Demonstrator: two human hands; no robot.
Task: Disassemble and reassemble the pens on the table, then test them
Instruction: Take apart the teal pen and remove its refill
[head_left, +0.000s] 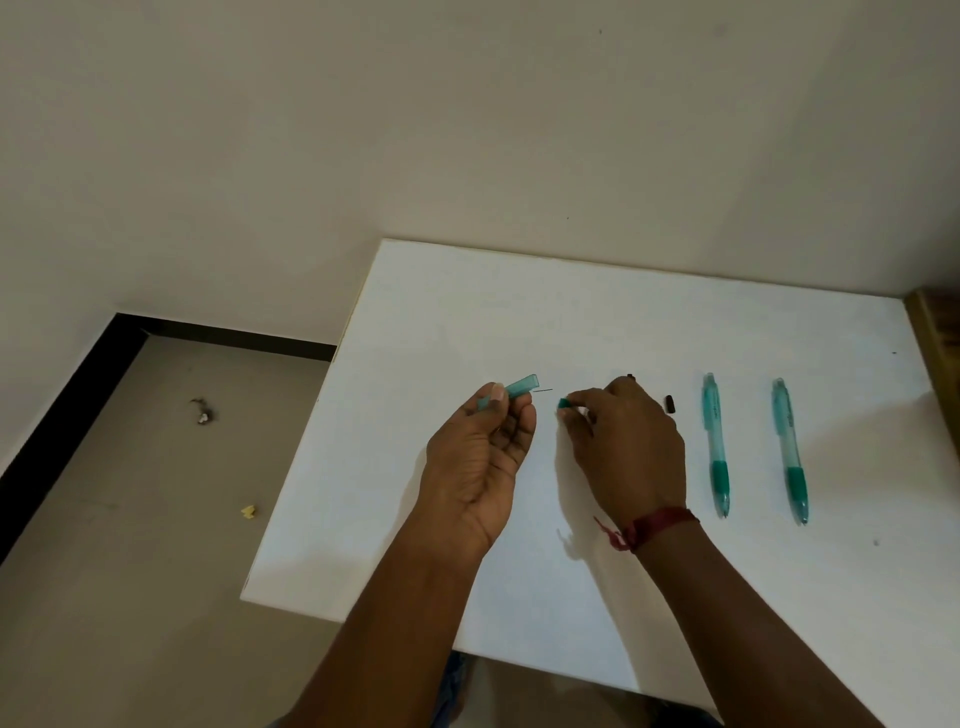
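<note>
The left hand grips the teal barrel; the right hand pinches a small teal piece.

The right hand hides most of the small teal piece it pinches. A thin dark sliver just beside it is too small to identify.

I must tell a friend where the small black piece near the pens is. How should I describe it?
On the white table, two whole teal pens lie side by side at the right. Between the far end of the left pen and the right hand lies the black piece. It is short and dark, while the pens are long and teal.
</note>
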